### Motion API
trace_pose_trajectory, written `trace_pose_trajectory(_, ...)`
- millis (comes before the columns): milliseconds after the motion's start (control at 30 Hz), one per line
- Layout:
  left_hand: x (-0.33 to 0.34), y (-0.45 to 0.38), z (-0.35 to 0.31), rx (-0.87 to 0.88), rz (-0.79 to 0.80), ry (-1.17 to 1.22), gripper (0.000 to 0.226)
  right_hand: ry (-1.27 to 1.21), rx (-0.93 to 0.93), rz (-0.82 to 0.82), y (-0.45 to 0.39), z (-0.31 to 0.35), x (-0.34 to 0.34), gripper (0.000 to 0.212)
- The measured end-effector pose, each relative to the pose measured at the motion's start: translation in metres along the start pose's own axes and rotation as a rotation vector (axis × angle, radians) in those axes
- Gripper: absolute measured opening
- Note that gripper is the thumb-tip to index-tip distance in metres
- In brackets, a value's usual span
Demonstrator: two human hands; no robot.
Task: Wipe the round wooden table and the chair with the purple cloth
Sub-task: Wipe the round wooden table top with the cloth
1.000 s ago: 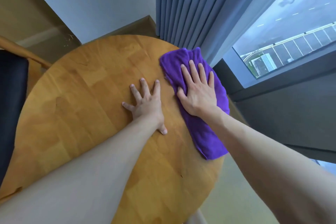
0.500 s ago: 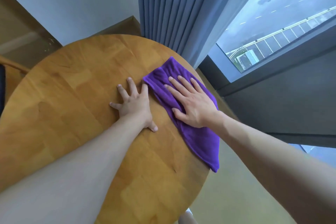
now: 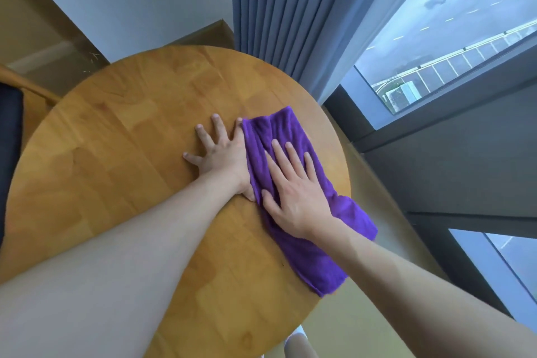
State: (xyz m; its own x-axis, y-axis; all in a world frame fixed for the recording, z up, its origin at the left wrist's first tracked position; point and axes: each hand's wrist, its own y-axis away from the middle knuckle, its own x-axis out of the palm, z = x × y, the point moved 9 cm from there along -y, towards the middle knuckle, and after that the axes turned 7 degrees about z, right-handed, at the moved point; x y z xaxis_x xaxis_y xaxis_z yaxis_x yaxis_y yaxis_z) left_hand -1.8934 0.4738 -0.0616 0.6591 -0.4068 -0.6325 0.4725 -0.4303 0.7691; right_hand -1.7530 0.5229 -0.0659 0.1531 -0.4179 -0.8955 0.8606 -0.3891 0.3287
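The round wooden table [image 3: 122, 160] fills the middle of the head view. A purple cloth [image 3: 308, 253] lies along its right side, one end hanging over the rim. My right hand [image 3: 293, 189] presses flat on the cloth with straight fingers. My left hand [image 3: 220, 154] rests flat on the bare wood with fingers spread, its thumb side touching the cloth's left edge. The chair [image 3: 17, 113], wooden-framed with a dark cushion, shows only at the far left edge.
A blue-grey curtain [image 3: 279, 14] hangs just behind the table's far right rim. A window [image 3: 453, 38] with a dark frame runs along the right. A white wall [image 3: 130, 0] stands behind the table, and yellowish floor [image 3: 354, 325] lies below right.
My right hand slid the cloth from the far right rim toward the table's middle and against my left hand, then turned it lengthwise. My left hand stayed flat on the wood.
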Motion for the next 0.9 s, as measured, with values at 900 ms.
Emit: trace_pose_trajectory(900,0.003,-0.002,-0.001,-0.003,0.04,-0.009,0.167,0.042,0.186,-0.059,-0.05,-0.061,-0.037,0.078)
